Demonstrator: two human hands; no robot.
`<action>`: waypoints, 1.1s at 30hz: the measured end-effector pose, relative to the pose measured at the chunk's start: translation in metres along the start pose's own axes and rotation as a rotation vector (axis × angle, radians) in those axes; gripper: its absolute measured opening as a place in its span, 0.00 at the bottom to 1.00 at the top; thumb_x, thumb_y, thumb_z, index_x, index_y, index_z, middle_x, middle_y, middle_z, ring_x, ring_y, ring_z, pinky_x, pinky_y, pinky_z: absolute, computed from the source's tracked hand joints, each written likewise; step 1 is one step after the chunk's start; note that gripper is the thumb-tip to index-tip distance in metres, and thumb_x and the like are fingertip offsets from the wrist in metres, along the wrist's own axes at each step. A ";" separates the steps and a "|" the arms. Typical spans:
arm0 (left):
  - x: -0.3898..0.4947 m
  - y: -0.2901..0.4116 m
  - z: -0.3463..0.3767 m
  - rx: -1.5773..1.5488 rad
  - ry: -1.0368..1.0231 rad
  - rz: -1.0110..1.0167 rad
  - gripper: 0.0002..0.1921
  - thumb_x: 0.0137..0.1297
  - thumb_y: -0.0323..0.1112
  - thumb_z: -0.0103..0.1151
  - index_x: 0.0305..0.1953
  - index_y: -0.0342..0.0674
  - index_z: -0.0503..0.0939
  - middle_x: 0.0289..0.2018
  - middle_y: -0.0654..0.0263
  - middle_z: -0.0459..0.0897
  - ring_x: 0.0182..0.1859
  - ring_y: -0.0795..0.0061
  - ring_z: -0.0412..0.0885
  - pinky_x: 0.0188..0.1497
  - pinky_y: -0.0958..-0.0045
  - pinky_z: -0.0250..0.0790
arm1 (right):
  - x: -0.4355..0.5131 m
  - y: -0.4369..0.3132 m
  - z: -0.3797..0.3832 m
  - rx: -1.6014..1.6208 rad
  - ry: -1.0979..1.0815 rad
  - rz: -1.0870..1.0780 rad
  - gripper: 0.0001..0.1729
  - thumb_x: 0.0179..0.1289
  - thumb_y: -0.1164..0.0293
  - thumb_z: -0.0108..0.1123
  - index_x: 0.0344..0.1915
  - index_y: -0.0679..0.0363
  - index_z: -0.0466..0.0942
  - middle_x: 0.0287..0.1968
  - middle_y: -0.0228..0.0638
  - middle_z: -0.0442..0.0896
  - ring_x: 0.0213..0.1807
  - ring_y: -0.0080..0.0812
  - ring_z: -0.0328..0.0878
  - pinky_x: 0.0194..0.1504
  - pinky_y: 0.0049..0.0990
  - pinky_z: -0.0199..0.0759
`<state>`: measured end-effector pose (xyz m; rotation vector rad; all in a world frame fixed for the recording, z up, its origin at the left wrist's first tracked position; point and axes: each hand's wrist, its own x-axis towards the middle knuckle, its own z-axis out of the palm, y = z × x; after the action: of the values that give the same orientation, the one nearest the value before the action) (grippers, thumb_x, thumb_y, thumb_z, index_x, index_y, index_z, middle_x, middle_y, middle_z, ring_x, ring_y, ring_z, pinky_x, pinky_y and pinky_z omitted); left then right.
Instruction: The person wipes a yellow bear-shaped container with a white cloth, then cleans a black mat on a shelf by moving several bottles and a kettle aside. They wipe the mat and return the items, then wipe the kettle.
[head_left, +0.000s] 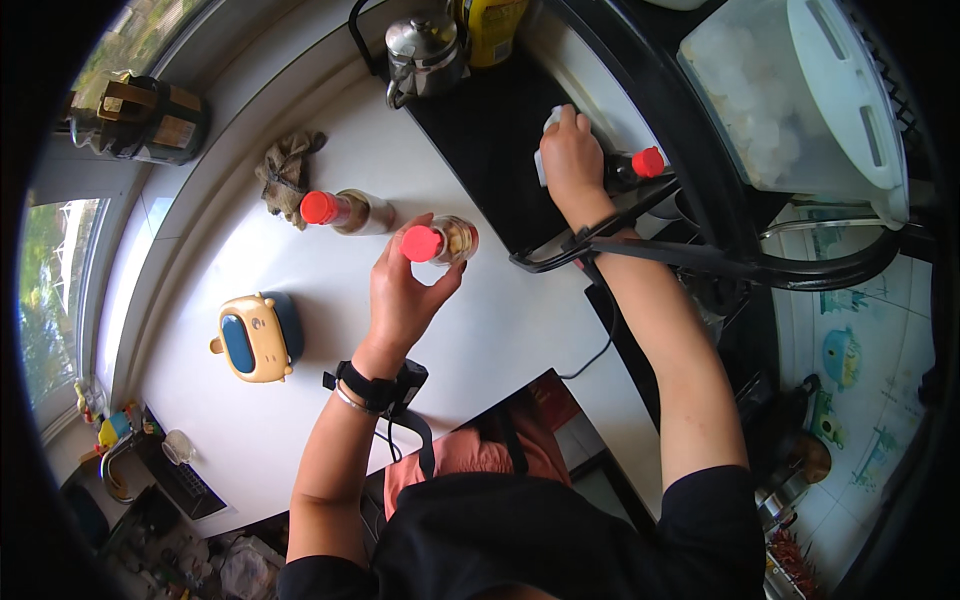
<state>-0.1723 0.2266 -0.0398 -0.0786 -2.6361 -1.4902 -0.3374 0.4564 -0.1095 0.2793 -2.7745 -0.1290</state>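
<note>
My left hand (409, 289) is closed around a clear glass jar (457, 241) with a red cap, over the white countertop (510, 322). Just left of it is a second red-capped jar (365, 212). My right hand (574, 154) reaches over the black rack shelf (480, 150) and grips a white cloth or wipe (541, 166), most of it hidden under the fingers. Close to the right wrist, a dark bottle with a red cap (646, 163) stands on the shelf.
A crumpled brown rag (287, 176) and a yellow-and-blue box (259, 337) lie on the counter. At the shelf's back are a metal teapot (425, 56) and a yellow container (493, 30). The black rack frame (705, 255) crosses the right forearm. A lidded plastic bin (757, 97) sits above.
</note>
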 end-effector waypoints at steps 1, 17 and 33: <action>0.002 0.000 0.001 -0.003 -0.003 -0.007 0.30 0.52 0.30 0.74 0.57 0.35 0.75 0.49 0.55 0.84 0.50 0.59 0.84 0.54 0.66 0.76 | -0.001 -0.001 0.006 -0.040 -0.017 0.024 0.09 0.64 0.76 0.57 0.40 0.68 0.81 0.41 0.43 0.79 0.48 0.39 0.76 0.42 0.29 0.80; 0.084 0.046 0.021 -0.065 0.083 0.232 0.28 0.50 0.28 0.73 0.55 0.37 0.76 0.48 0.56 0.84 0.51 0.54 0.83 0.53 0.66 0.75 | 0.006 -0.019 0.019 0.051 -0.245 0.240 0.23 0.67 0.77 0.53 0.58 0.83 0.70 0.62 0.64 0.70 0.65 0.59 0.69 0.65 0.40 0.69; 0.168 0.042 0.135 0.020 -0.321 0.181 0.23 0.48 0.33 0.72 0.45 0.32 0.75 0.39 0.45 0.84 0.45 0.46 0.83 0.50 0.59 0.76 | -0.143 -0.025 -0.019 0.422 -0.226 0.021 0.27 0.70 0.77 0.49 0.67 0.74 0.62 0.67 0.57 0.67 0.68 0.59 0.66 0.67 0.39 0.67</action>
<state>-0.3448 0.3625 -0.0528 -0.5842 -2.7898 -1.4978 -0.1945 0.4608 -0.1426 0.3583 -3.0062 0.4639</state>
